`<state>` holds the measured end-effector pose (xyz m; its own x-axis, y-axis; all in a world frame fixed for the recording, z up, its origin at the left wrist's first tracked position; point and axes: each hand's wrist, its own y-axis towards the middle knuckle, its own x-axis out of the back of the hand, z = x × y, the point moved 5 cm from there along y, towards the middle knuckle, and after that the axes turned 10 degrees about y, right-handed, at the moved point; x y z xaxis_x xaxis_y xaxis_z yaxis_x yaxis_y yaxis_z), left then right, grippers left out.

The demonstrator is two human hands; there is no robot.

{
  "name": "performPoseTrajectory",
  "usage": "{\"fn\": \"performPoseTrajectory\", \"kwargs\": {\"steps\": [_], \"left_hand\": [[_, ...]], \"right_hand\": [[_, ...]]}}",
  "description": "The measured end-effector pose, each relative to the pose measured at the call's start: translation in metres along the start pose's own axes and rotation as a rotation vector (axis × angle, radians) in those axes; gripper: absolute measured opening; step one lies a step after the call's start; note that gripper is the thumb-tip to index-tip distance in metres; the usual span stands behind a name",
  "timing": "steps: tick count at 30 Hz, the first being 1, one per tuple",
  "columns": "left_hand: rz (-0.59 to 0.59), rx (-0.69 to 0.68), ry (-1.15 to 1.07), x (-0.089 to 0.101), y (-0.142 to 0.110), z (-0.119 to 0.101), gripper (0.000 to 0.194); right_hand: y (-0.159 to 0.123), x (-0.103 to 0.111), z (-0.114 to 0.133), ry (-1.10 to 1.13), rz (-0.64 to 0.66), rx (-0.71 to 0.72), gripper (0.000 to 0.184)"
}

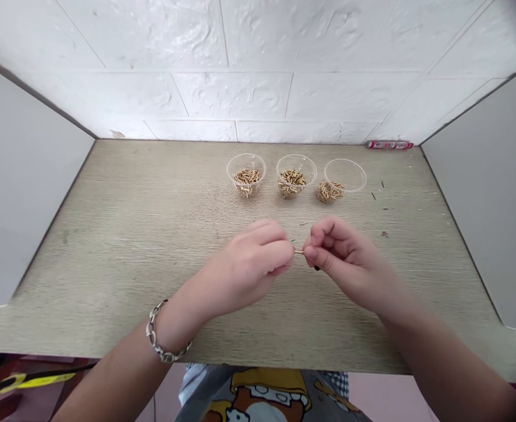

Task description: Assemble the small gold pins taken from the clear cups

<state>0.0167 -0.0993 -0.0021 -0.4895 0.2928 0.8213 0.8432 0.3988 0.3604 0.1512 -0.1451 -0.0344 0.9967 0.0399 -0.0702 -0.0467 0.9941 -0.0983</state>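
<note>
My left hand (253, 261) and my right hand (343, 258) meet fingertip to fingertip above the middle of the wooden table (130, 246). Both are closed in a pinch on a tiny brass pin (298, 252) that shows between them. A chain bracelet (161, 340) is on my left wrist. Behind the hands stand three clear plastic cups of small brass pins: the left cup (246, 174), the middle cup (296, 176) and the right cup (343, 179), which is tilted.
One loose pin (303, 223) lies on the table behind my hands, with small dark specks (383, 196) at the right. A red and white tube (388, 145) lies against the white brick-pattern back wall. Grey side panels close in the table on both sides.
</note>
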Motion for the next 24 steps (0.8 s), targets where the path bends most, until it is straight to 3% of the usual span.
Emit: {"fn": "performPoseTrajectory", "kwargs": {"steps": [15, 24], "left_hand": [[-0.037, -0.107, 0.168, -0.0013, -0.0003, -0.0071, 0.023], [-0.013, -0.053, 0.219, 0.0004, -0.0006, -0.0056, 0.025]], "right_hand": [[0.0075, 0.0017, -0.0087, 0.25, 0.018, -0.132, 0.017], [0.0029, -0.0045, -0.0008, -0.006, -0.045, 0.065, 0.012]]}}
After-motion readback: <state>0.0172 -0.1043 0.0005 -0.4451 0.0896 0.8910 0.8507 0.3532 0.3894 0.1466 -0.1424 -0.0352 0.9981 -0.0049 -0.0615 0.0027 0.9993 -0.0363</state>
